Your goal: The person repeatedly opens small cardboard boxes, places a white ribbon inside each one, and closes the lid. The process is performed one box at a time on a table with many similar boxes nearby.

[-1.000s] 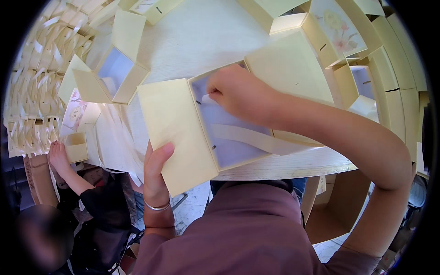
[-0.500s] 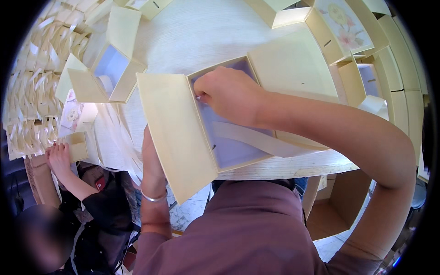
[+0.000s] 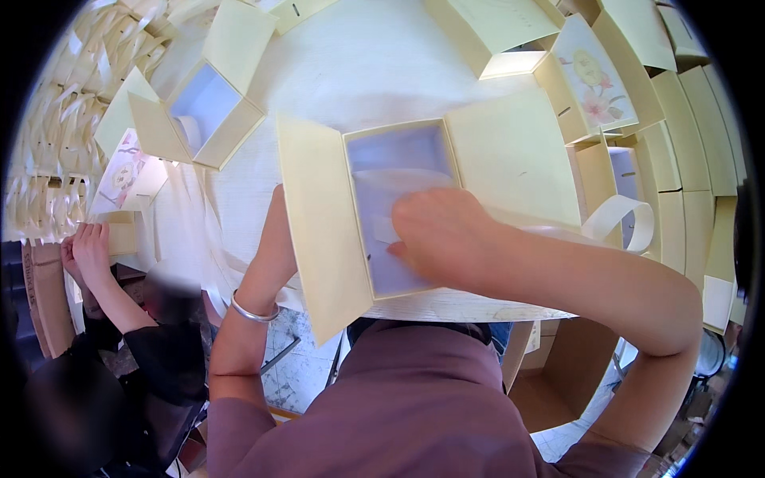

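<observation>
A cream gift box (image 3: 366, 296) with a pale lilac inside stands open before me, its left flap (image 3: 323, 231) and right flap (image 3: 518, 167) spread apart. Inside it, my right hand (image 3: 442, 231) is closed over a pale ribbon (image 3: 385, 230), whose short end sticks out past the fingers. A looser pale stretch spans the box above that hand. A small dark slit shows in the left inner wall. Behind the left flap, my left hand (image 3: 280, 235) is mostly covered; its fingers are hidden, and a silver bangle circles the wrist.
Another open box (image 3: 231, 127) stands at the far left, near piles of ribboned pieces (image 3: 56, 135). Flower-printed boxes (image 3: 594, 76) and stacked cream boxes (image 3: 685, 167) line the right. A co-worker's hands (image 3: 92, 247) touch a small box at left. An open carton (image 3: 570, 374) sits below the table.
My right hand has moved from the upper left of the box toward its lower middle, drawing the ribbon along. The whole scene has shifted slightly in view. My left hand stays behind the flap.
</observation>
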Tool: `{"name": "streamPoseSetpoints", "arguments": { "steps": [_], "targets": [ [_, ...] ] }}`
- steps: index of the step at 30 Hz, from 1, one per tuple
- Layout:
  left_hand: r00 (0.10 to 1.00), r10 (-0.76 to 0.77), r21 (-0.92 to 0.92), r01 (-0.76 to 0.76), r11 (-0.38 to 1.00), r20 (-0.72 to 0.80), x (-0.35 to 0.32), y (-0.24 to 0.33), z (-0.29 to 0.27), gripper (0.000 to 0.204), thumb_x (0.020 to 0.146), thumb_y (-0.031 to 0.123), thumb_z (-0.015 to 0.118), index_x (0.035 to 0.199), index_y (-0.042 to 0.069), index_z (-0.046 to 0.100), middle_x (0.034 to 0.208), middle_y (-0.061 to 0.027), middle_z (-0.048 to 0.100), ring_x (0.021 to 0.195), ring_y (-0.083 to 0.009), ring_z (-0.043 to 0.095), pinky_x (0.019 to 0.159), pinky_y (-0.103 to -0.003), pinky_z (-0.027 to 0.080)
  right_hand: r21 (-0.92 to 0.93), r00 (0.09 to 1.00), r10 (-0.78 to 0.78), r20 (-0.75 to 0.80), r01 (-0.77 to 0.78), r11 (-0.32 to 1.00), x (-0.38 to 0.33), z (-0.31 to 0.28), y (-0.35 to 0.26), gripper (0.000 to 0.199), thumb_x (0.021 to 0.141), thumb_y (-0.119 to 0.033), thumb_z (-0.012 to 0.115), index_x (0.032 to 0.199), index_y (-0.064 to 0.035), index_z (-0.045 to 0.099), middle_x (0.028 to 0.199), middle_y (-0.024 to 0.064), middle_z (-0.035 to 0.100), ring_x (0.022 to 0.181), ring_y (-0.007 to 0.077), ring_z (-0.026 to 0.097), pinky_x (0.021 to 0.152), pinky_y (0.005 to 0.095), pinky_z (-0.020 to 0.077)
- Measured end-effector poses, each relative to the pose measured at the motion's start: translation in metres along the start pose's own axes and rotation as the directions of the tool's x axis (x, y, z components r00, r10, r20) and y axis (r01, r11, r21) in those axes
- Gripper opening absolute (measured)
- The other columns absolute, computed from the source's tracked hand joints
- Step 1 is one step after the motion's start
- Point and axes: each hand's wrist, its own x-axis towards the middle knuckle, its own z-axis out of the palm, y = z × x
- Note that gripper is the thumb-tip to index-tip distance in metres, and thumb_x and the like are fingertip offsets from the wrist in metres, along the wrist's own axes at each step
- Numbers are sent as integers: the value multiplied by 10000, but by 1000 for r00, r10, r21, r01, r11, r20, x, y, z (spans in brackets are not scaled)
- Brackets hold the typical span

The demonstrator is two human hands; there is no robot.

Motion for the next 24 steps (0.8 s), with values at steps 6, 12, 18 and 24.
{"name": "streamPoseSetpoints", "arguments": {
  "steps": [6,12,18,24],
  "targets": [
    [944,-59,52,80,995,-326,-16,-2,14,230,688,108,656,848,-9,541,799,-127,591,661,-190,583,573,-274,447,75,996,90,11,-91,993,8,18,1,80,730,-75,536,725,4,550,740,165,582,735,331,565,624,402,448],
    [971,204,423,-134,896,-125,-40,-10,12,295,691,139,663,939,17,561,855,-146,591,727,-276,594,604,-294,464,77,997,-38,63,33,996,-2,9,7,59,639,15,513,671,-8,557,691,172,570,669,346,553,577,419,439],
    [929,370,448,-342,826,25,-45,-6,13,277,712,124,637,957,18,564,859,-129,594,744,-258,596,608,-294,464,104,992,-123,-37,126,987,-13,10,4,62,601,35,512,579,-6,555,604,175,548,618,342,551,542,415,437],
    [936,347,430,-335,838,53,-49,-2,13,254,722,113,621,949,15,564,857,-120,593,745,-240,593,611,-289,461,171,994,-61,-95,77,982,-12,15,4,69,618,18,509,577,1,561,596,184,549,588,342,551,520,409,435]
  ]
}}
